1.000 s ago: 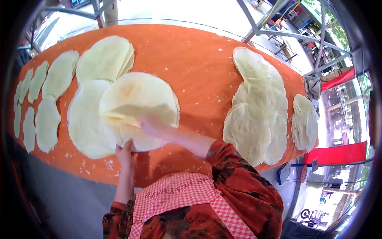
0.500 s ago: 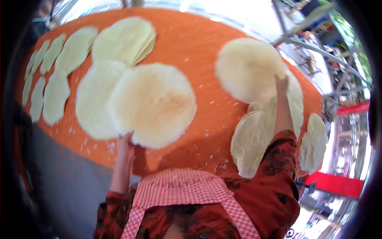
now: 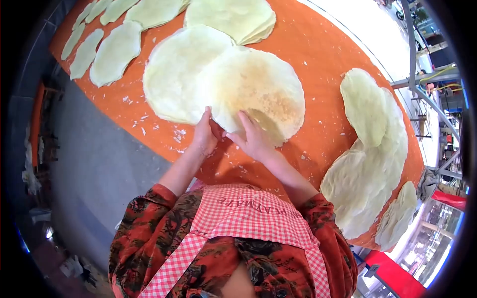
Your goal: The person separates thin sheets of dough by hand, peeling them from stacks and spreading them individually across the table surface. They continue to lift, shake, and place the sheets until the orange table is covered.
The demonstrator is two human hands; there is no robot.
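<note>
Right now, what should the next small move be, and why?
Probably to pinch and gently lift the near edge of the browned flatbread. The left hand and right hand are close together at that edge, and the flatbread lies spread out, overlapping a paler one. Whether the fingers already grip it is hard to tell.

1. I see a round, thin flatbread (image 3: 252,89), pale cream, with toasted brown patches across its middle and right side.
2. It lies spread over the orange tabletop (image 3: 320,92), its left part overlapping a paler sheet (image 3: 174,74).
3. I can't tell whether its near edge is lifted.
</note>
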